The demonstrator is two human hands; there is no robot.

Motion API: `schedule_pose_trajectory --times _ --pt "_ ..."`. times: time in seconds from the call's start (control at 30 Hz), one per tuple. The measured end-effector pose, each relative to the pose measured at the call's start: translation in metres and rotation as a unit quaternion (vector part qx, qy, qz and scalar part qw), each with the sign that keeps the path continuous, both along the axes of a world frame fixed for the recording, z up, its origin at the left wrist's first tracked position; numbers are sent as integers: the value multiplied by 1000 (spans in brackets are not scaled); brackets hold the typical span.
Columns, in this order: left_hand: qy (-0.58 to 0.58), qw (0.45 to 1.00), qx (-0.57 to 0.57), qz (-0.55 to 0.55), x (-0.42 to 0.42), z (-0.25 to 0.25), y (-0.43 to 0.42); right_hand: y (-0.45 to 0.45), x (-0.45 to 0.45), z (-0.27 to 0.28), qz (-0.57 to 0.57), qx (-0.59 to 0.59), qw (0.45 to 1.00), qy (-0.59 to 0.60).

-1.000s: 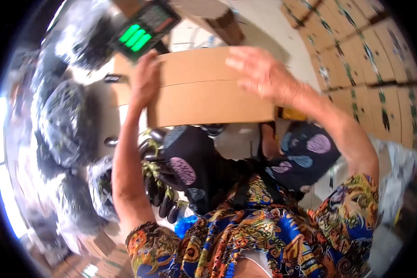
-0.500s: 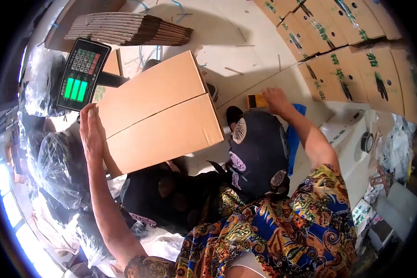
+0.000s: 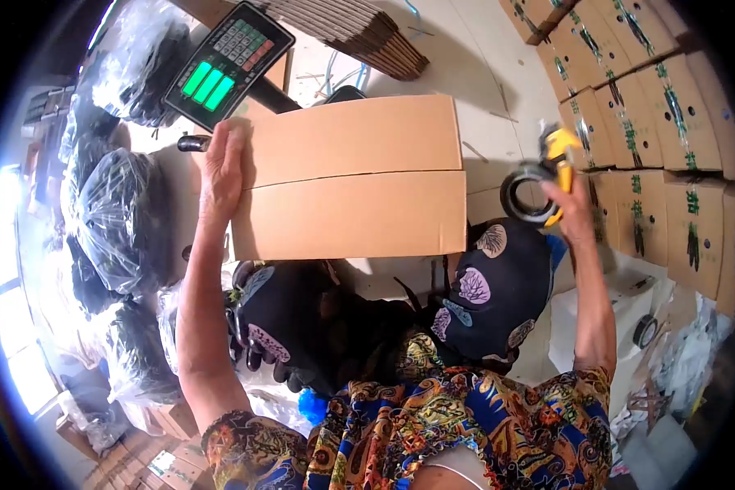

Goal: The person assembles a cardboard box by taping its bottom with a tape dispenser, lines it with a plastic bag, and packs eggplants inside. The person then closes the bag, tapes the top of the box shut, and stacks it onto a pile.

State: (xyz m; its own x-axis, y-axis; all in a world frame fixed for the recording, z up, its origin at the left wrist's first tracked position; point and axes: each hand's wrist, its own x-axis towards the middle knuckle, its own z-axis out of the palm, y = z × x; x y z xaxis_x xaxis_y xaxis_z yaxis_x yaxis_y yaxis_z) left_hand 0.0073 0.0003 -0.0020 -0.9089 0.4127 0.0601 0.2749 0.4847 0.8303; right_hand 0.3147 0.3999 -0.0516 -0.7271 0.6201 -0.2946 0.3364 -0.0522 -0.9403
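Carton (image 3: pixel 351 155) against left grip (image 3: pixel 222 173) — right grip (image 3: pixel 576 208) clasping tape dispenser (image 3: pixel 563 155)

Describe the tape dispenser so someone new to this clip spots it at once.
Find the large cardboard box in the middle of the view, then look past its right edge to the right hand. That hand holds the tape dispenser, which carries a dark roll. Its bright yellow body sets it apart from the bare black roll lower right.

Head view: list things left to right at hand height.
Clear plastic bag with dark contents, left hand, brown cardboard box, yellow-and-black tape dispenser in the right hand, stacked green-printed brown cardboard boxes.
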Motion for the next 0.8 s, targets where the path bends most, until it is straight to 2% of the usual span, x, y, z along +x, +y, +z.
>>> schedule_pose_trajectory --times 0.07,0.17,0.23,0.27,0.3,0.4,0.47,0.5,0.6,0.7,0.8 --pt "17 1000 2 -18 -7 -10 -5 8 -19 38 78 -78 986 129" --pt "12 1000 22 -12 -9 -17 -5 -62 -67 134 148 11 975 168" --pt "32 999 24 -1 -6 -16 -2 -93 -93 159 201 79 962 165" --pt "-3 999 34 -3 -6 -20 -2 -104 -107 163 246 133 944 173" --pt "16 999 43 -5 -7 -23 -2 -115 -120 167 286 187 921 185" --pt "37 999 35 6 3 -7 1 -142 -161 147 348 206 891 206" --pt "46 999 27 8 2 -12 1 -150 -171 141 385 345 840 162" --pt "44 996 74 2 0 -17 1 -155 -172 150 397 347 835 161" --pt "61 996 65 7 -1 -23 0 -164 -172 157 410 382 814 152" --pt "186 978 86 46 8 -12 -6 -170 -175 158 423 377 814 130" --pt "66 971 216 77 34 36 -11 -174 -176 158 423 401 803 122"
